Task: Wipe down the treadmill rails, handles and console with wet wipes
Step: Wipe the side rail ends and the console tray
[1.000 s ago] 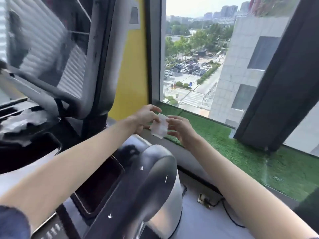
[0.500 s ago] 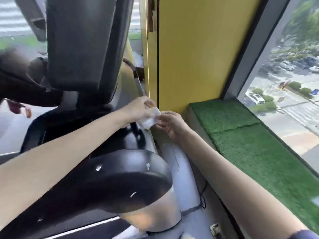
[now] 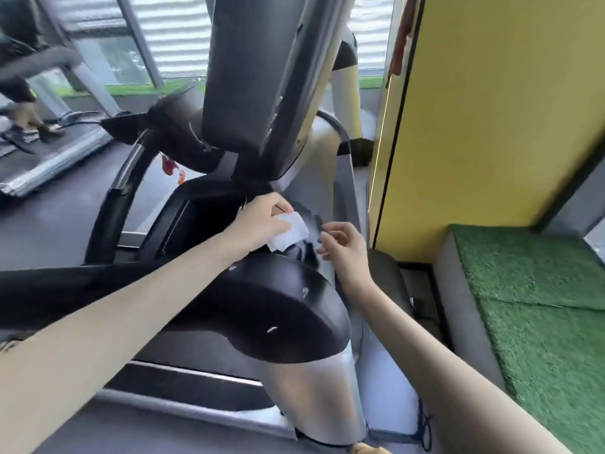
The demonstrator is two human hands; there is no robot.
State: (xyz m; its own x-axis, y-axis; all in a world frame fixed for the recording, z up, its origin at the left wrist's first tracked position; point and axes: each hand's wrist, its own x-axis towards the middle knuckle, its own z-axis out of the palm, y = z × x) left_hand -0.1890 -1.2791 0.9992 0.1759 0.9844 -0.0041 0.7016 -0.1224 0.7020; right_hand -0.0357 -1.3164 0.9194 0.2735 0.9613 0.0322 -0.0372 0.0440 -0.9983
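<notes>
We pinch a wipe [image 3: 291, 232] by one edge in our left hand [image 3: 262, 221]. Our right hand [image 3: 343, 247], at its three o'clock, has loose, empty fingers. The wipe looks light and limp, so best bunched.

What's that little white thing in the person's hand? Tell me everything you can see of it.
It is a small white wet wipe, soft and thin-looking, folded into a rough rectangle. The left hand pinches its upper left edge, so most sticks out toward the right. It is over the glossy black treadmill housing; whether it touches is unclear. The right hand hovers beside it, fingers loosely curled, apparently not touching.
</notes>
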